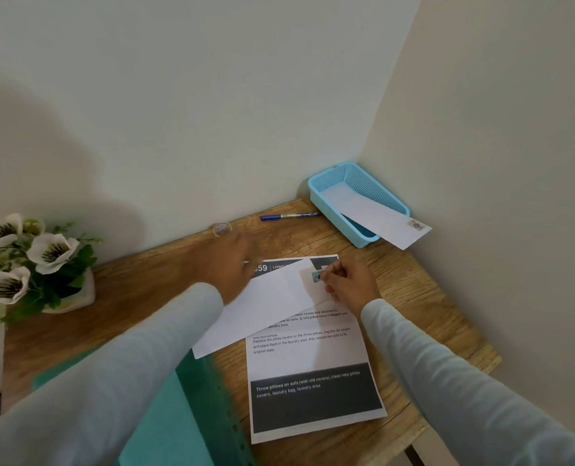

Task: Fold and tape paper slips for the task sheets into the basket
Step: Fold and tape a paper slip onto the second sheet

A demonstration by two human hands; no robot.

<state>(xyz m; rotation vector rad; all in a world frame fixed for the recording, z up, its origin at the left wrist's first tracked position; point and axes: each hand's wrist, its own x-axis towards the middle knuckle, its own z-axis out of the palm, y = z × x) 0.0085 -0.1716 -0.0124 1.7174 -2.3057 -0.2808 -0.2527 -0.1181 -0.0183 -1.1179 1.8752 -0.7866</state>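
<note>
Pinching a little blue sticker [317, 276] on the folded slip [269, 307] with right hand [348, 280] | slip lies across task sheet [313, 361] on worktop [145, 284] | left hand [235, 264] too blurry to tell grip | taped slip [380, 220] pokes from basket [330, 213]

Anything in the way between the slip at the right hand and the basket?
Nothing visible stands on the desk between the slip and the basket. The pen lies left of that path. A second slip lies in the basket, overhanging its near rim.
</note>
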